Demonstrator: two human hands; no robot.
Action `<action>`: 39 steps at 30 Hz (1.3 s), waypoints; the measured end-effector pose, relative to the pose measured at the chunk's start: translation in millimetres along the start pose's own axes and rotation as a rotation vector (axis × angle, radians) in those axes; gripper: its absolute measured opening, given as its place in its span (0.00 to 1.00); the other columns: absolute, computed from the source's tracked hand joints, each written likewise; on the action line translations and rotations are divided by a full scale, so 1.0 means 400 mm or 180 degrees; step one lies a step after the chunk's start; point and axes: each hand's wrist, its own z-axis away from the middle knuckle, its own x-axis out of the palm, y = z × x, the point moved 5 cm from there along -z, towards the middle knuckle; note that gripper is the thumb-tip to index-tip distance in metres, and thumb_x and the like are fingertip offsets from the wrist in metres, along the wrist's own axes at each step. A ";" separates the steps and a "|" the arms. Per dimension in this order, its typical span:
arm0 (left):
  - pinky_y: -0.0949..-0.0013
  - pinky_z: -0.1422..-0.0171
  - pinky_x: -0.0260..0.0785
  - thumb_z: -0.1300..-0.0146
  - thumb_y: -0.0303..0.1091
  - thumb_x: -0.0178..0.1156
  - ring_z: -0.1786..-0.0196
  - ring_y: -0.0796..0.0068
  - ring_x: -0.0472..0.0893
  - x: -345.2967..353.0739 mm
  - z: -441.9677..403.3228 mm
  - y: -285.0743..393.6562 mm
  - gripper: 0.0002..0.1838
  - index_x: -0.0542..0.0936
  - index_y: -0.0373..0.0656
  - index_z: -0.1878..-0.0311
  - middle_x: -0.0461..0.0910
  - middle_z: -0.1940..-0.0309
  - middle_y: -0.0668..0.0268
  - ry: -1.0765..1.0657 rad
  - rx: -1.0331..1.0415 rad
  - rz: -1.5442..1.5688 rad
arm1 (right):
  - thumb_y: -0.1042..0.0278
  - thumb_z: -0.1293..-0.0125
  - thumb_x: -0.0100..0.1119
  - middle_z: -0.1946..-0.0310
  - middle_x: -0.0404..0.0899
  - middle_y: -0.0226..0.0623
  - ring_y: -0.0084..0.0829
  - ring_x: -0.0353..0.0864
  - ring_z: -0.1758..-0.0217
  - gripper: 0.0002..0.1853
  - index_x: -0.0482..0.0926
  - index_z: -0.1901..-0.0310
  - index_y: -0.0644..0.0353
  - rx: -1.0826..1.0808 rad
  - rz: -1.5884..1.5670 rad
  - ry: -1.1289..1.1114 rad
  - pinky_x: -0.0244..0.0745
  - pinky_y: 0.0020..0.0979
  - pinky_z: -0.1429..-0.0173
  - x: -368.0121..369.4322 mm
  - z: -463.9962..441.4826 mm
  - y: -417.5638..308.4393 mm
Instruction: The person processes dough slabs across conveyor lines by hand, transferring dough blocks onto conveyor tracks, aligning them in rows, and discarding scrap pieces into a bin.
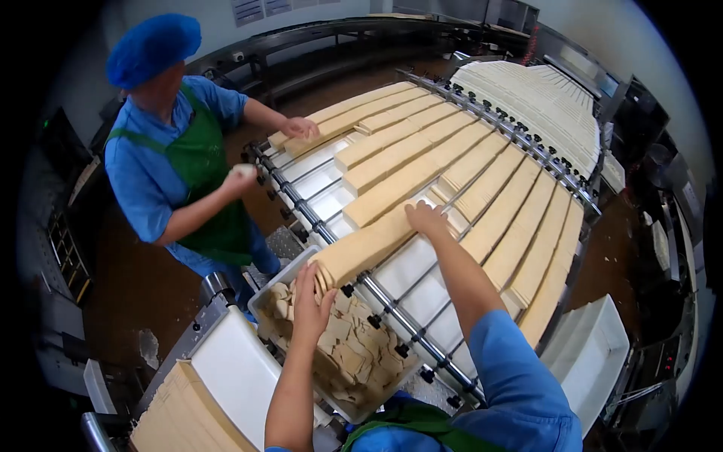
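Note:
Long rows of thin beige sheets [410, 169] stand packed on a slatted rack with a metal roller bar [399, 313] along its near edge. My left hand [311, 301] presses its palm and spread fingers against the near end of one row [369, 245], which juts past the bar. Farther up that row, my right hand [428, 218] rests at its far end with bent fingers, so the row lies between both hands. Below my left hand, a grey bin [263, 301] holds broken beige pieces [350, 339].
At the left, a co-worker [177, 151] in a blue cap and green apron touches another row. A white chute [237, 369] with stacked sheets [181, 414] lies at lower left. White trays [591, 354] stand at right. A conveyor [527, 102] is at the back.

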 end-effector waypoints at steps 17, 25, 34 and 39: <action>0.70 0.44 0.69 0.39 0.18 0.53 0.49 0.65 0.80 0.312 -0.117 -0.015 0.31 0.65 0.45 0.31 0.76 0.43 0.51 -0.0830 -0.1276 0.0641 | 0.42 0.35 0.43 0.26 0.42 0.54 0.51 0.33 0.22 0.43 0.50 0.29 0.69 0.0237 -0.0228 0.0553 0.27 0.54 0.24 0.015 -0.089 0.042; 0.66 0.32 0.59 0.41 0.20 0.55 0.32 0.53 0.63 0.109 0.129 0.042 0.32 0.65 0.46 0.31 0.55 0.32 0.44 0.0693 -0.0764 -0.0332 | 0.54 0.41 0.62 0.33 0.61 0.54 0.52 0.54 0.28 0.36 0.63 0.35 0.65 -0.1920 -0.0358 0.1848 0.44 0.51 0.26 0.154 0.063 0.013; 0.63 0.40 0.64 0.38 0.30 0.60 0.46 0.54 0.71 -0.238 0.631 -0.044 0.17 0.70 0.40 0.47 0.69 0.50 0.51 0.2149 -0.1572 -0.0356 | 0.70 0.39 0.52 0.39 0.67 0.49 0.50 0.58 0.31 0.24 0.67 0.41 0.67 -0.4023 -0.1333 0.0073 0.48 0.47 0.28 0.194 0.713 -0.327; 0.48 0.34 0.54 0.44 0.37 0.64 0.38 0.44 0.63 -0.463 0.912 -0.125 0.32 0.65 0.35 0.39 0.66 0.44 0.44 0.2807 -0.3108 -0.2049 | 0.70 0.42 0.55 0.44 0.72 0.50 0.54 0.61 0.35 0.19 0.73 0.48 0.66 -0.5246 -0.1210 -0.1150 0.53 0.49 0.31 0.298 1.003 -0.541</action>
